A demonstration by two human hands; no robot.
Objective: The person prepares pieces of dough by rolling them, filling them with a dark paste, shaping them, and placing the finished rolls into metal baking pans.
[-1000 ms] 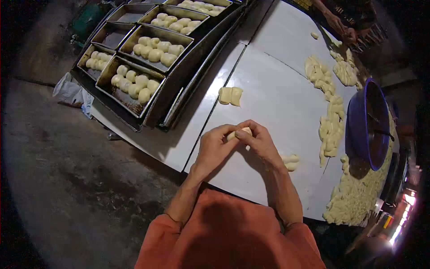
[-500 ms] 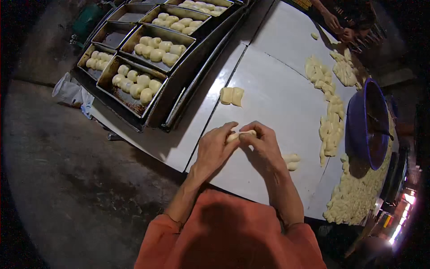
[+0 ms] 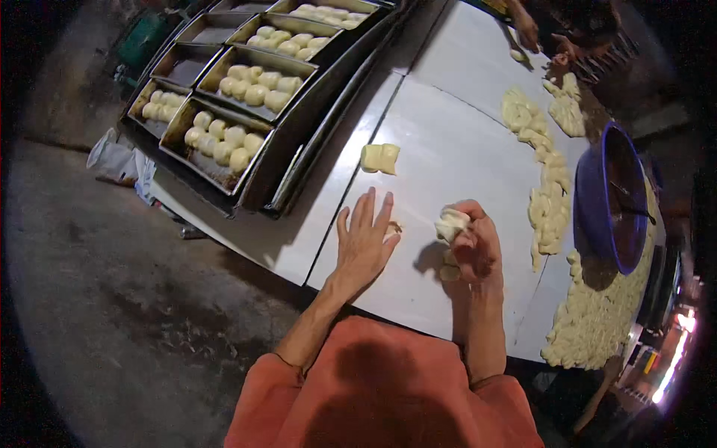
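My left hand (image 3: 364,240) lies over the white tabletop with its fingers stretched out. Beside its thumb and partly hidden by it is a small piece of dough (image 3: 393,228). Raised above the table, my right hand (image 3: 480,243) grips a pale lump of dough (image 3: 451,224) between thumb and fingers. Under that hand another dough piece (image 3: 449,270) rests on the table, partly covered. Farther out, a pair of joined dough rolls (image 3: 379,158) sits near the dark seam in the tabletop.
Metal pans (image 3: 258,78) of dough balls fill a dark rack at the far left, some pans bare. A long strip of dough (image 3: 549,175) runs along the right. Beyond it stand a purple basin (image 3: 606,198) and a mass of small dough pieces (image 3: 597,317). Another person's hands (image 3: 526,33) are at the far right.
My hands have moved apart. The right one has lifted a dough lump up and to the right; the left one has opened out flat beside a dough piece.
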